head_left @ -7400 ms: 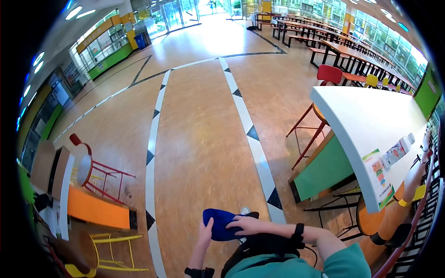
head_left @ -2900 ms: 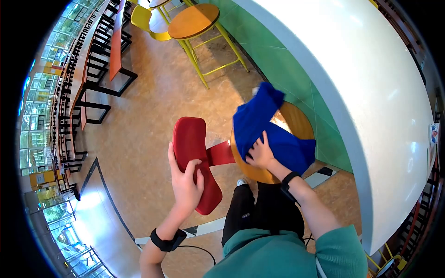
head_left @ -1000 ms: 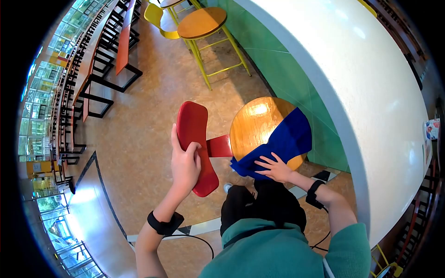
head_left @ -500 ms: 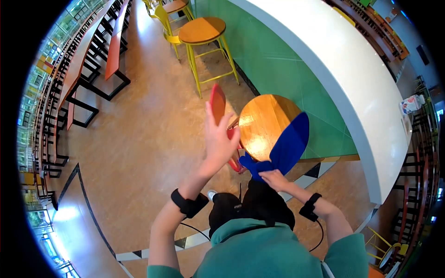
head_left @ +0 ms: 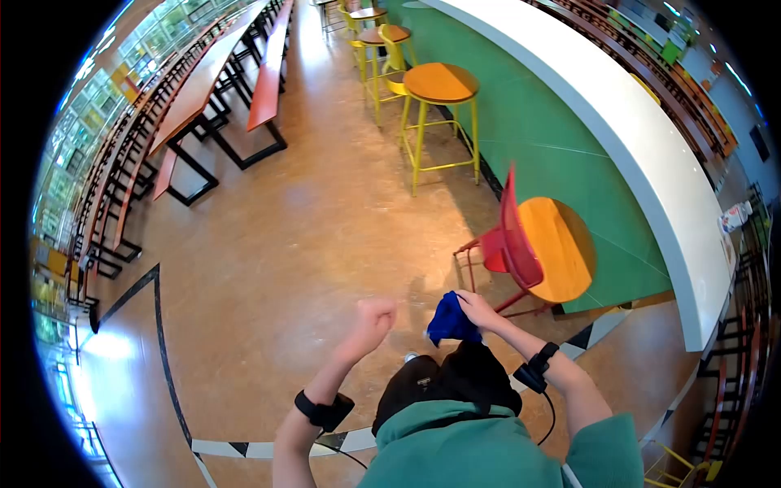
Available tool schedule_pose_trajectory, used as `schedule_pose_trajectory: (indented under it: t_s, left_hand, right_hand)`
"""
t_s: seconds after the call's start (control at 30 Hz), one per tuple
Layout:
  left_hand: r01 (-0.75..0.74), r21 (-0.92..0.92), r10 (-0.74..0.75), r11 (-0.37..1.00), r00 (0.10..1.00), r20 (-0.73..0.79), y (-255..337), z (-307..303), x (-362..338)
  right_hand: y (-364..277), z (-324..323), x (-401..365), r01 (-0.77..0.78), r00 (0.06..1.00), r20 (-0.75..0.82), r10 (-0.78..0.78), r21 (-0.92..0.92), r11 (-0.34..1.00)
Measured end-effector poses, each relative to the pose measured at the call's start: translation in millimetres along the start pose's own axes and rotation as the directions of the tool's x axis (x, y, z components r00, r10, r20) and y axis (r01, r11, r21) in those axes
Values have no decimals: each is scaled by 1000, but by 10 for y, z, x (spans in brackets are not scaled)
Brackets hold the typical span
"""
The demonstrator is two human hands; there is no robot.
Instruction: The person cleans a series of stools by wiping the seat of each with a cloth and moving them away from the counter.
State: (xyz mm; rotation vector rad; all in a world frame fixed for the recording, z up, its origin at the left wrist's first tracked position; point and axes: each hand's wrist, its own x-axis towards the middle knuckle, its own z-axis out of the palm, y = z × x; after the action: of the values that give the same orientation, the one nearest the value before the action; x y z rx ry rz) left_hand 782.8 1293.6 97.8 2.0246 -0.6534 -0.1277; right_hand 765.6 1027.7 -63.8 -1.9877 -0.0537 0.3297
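Clutching the bunched blue cloth (head_left: 449, 320) in my right hand (head_left: 477, 308), I have my left hand (head_left: 373, 315) closed in a bare fist.

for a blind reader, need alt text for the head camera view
Seen from above, a person's right hand holds a bunched blue cloth; the left hand is an empty fist. A red-backed wooden stool stands by a curved white counter.

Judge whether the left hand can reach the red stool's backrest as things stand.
Probably, with a stretch: the left hand is fisted, empty, apart from the backrest, and the right hand holding the cloth lies between.
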Motion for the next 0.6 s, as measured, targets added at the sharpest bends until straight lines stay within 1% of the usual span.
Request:
schedule_pose_trajectory:
  t_s: [0.03, 0.1, 0.17, 0.2, 0.27, 0.3, 0.33, 0.4, 0.43, 0.47, 0.6]
  left_hand:
    - [54, 10, -53, 998, 997, -50, -71, -126, -146]
    - [162, 14, -158, 987, 975, -156, -229, -301, -406]
    - [231, -63, -239, 971, 946, -220, -359, -368, -574]
    - [263, -105, -281, 959, 927, -248, -401, -397, -638]
    - [279, -52, -282, 959, 917, -281, -373, -432, -688]
    - [289, -26, -283, 957, 913, -293, -368, -437, -702]
    - [280, -19, -273, 960, 914, -302, -414, -440, -710]
    - [255, 0, -242, 967, 916, -319, -550, -471, -662]
    - [263, -18, -254, 965, 913, -318, -620, -517, -615]
    - [269, -35, -266, 963, 911, -314, -690, -567, -558]
    - [277, -94, -292, 956, 915, -279, -969, -807, -188]
  right_hand:
    - [-19, 113, 107, -1, 1000, 29, 1, 22, 1000]
    - [-102, 344, 361, 50, 992, 110, -55, 52, 997]
    - [-198, 542, 587, 74, 982, 172, -82, 55, 996]
    - [-394, 572, 654, 75, 979, 186, -83, 49, 996]
    - [-751, 596, 839, 50, 977, 203, -63, 65, 997]
    - [-830, 620, 953, 34, 976, 210, -50, 75, 997]
    - [-778, 670, 1125, 41, 983, 178, -46, 35, 999]
    - [-796, 712, 1399, 91, 985, 136, -108, 127, 988]
    - [-801, 716, 1533, 117, 984, 110, -137, 172, 978]
    - [-794, 705, 1645, 56, 993, 91, -78, 222, 973]
    - [-762, 598, 2054, -54, 998, -15, 61, 310, 949]
